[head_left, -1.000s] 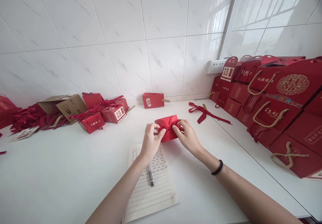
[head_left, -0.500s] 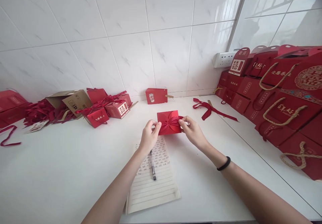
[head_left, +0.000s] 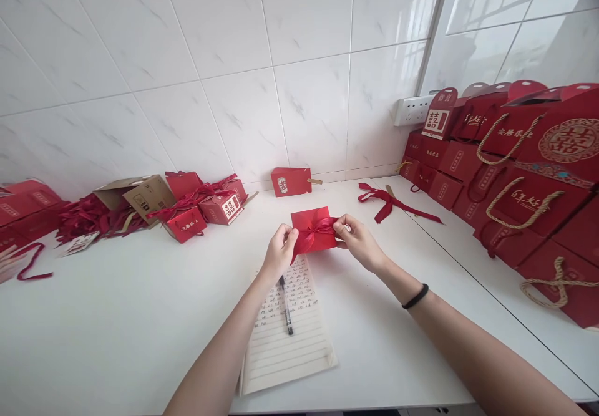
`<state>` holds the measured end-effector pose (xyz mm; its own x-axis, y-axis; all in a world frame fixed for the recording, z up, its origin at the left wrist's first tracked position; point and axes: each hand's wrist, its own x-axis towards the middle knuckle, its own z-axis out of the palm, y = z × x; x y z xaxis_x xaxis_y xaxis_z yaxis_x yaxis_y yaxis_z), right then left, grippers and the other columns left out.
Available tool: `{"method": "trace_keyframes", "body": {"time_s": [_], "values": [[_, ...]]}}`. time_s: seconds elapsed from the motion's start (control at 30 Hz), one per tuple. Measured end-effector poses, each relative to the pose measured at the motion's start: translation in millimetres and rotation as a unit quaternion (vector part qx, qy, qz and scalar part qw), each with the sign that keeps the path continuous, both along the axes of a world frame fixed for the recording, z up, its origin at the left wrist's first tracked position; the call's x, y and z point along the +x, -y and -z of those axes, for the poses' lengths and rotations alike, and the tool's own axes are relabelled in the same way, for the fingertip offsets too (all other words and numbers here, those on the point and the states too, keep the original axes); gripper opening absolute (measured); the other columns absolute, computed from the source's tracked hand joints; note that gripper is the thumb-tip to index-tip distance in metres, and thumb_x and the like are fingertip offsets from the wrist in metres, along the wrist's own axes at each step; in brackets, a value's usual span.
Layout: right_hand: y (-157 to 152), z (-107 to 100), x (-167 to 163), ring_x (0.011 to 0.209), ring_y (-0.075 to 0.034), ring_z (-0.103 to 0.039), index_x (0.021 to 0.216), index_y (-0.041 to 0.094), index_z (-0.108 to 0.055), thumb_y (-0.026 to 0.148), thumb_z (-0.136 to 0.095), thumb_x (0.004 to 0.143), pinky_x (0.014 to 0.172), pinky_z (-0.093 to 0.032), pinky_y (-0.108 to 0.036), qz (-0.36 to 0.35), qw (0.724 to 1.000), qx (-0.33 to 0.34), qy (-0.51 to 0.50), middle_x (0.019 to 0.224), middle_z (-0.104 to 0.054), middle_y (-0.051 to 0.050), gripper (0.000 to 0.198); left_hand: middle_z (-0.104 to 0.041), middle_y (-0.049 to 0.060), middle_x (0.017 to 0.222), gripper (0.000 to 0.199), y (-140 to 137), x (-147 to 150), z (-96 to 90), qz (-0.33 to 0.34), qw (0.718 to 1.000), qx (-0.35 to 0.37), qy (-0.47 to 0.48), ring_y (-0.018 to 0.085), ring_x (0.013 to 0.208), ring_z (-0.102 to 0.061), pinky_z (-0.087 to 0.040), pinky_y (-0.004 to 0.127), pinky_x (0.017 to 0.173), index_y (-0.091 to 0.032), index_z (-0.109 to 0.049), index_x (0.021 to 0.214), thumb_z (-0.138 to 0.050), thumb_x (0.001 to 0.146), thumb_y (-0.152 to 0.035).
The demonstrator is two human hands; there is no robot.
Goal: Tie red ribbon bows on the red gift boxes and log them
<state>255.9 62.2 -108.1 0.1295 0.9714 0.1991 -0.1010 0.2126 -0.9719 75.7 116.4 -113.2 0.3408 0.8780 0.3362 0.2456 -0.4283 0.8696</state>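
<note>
A small red box (head_left: 311, 216) with a dark red ribbon (head_left: 312, 231) tied across it in a bow sits in front of me, just beyond a notebook. My left hand (head_left: 281, 246) pinches the ribbon at the box's left side, and a ribbon end hangs below those fingers. At the right side, my right hand (head_left: 353, 238) is closed on the ribbon's other side, its lower fingers against the box edge. Part of the bow is hidden by my fingertips. Under my left wrist lies the lined notebook (head_left: 290, 357), with a pen (head_left: 287, 310) across its handwriting.
Red gift boxes (head_left: 510, 185) with rope handles are stacked at right. A loose ribbon (head_left: 390, 204) lies behind my right hand. A red card box (head_left: 290, 182) stands by the wall; at left are a cardboard box (head_left: 150, 201), ribbons and another person's hand (head_left: 9, 263).
My left hand has pulled the ribbon out to the left and a tail now hangs down. The view has turned slightly left, and another person's hand has appeared at the left edge.
</note>
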Motion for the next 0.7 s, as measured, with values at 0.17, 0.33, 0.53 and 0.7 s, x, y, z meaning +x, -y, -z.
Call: {"method": "trace_keyframes", "body": {"time_s": [0.17, 0.33, 0.53, 0.7], "values": [[-2.1, 1.9, 1.6, 0.075, -0.015, -0.058, 0.07, 0.018, -0.043, 0.063, -0.064, 0.066, 0.071, -0.053, -0.032, 0.011, 1.0, -0.02, -0.004, 0.078, -0.056, 0.0, 0.05, -0.034, -0.005, 0.059, 0.03, 0.9, 1.7, -0.7, -0.007, 1.0, 0.002, 0.014, 0.009, 0.055, -0.033, -0.031, 0.021, 0.054, -0.019, -0.038, 0.065, -0.043, 0.083, -0.043], [-1.9, 2.1, 5.8, 0.084, -0.018, -0.059, 0.067, 0.016, -0.046, 0.05, -0.064, 0.075, 0.076, -0.054, -0.033, -0.001, 0.998, -0.062, -0.007, 0.08, -0.058, -0.003, 0.038, -0.036, -0.005, 0.058, 0.033, 0.6, 0.0, 1.0, -0.002, 0.999, -0.038, 0.032, 0.008, 0.054, -0.035, -0.032, 0.021, 0.054, -0.018, -0.04, 0.063, -0.049, 0.08, -0.046], [1.6, -3.3, 1.8, 0.091, -0.019, -0.061, 0.086, 0.018, -0.047, 0.029, -0.056, 0.085, 0.07, -0.056, -0.03, 0.064, 0.993, -0.091, -0.043, 0.099, -0.057, -0.006, 0.014, -0.044, -0.005, 0.065, 0.031, -3.4, -1.3, 7.1, -0.007, 0.995, -0.04, 0.096, 0.009, 0.062, -0.045, -0.039, 0.022, 0.062, -0.019, -0.044, 0.097, -0.055, 0.077, -0.04], [3.3, -5.9, -0.6, 0.09, -0.021, -0.062, 0.095, 0.019, -0.046, 0.03, -0.054, 0.087, 0.068, -0.058, -0.032, 0.065, 0.992, -0.096, -0.039, 0.093, -0.062, -0.006, 0.016, -0.039, -0.005, 0.063, 0.053, 0.9, -3.2, 5.1, 0.038, 0.998, -0.016, 0.057, 0.011, 0.06, -0.043, -0.041, 0.025, 0.066, -0.023, -0.031, 0.131, -0.049, 0.082, -0.034]]}}
